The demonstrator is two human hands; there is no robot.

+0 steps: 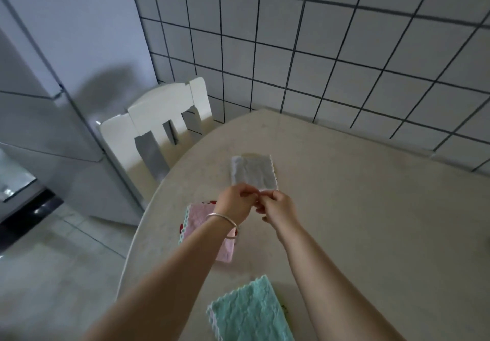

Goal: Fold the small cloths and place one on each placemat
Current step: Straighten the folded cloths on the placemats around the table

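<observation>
Hands: left hand (233, 202), right hand (277, 208) pinching grey cloth (253, 172) near edge.

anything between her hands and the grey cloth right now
Nothing visible does. The left hand and right hand meet at the near edge of the grey cloth, fingers pinched there. The pink cloth lies off to the left, under the left wrist.

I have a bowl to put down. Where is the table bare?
The right side of the round beige table is bare, from the grey folded cloth to the tiled wall. The left edge is crowded: pink cloth, teal cloth, and both hands at the grey one.
</observation>
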